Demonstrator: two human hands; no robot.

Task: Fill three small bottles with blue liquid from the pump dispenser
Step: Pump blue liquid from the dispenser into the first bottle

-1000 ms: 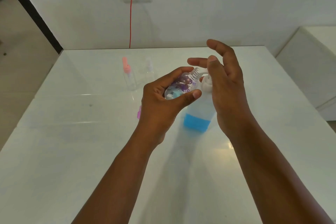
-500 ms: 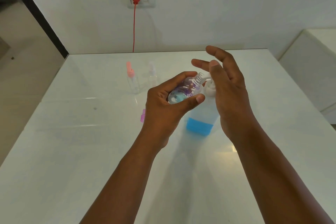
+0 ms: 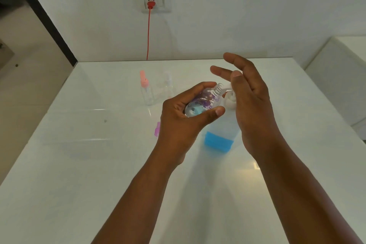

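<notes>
At frame centre my left hand grips a small clear bottle with purple print, tilted, its threaded neck at the white spout of the pump dispenser. My right hand rests on the pump head, fingers spread and loose. The dispenser stands on the white counter, blue liquid low inside. A purple cap lies left of my left hand. Further back, upper centre-left, stand a pink-topped bottle and a clear bottle.
</notes>
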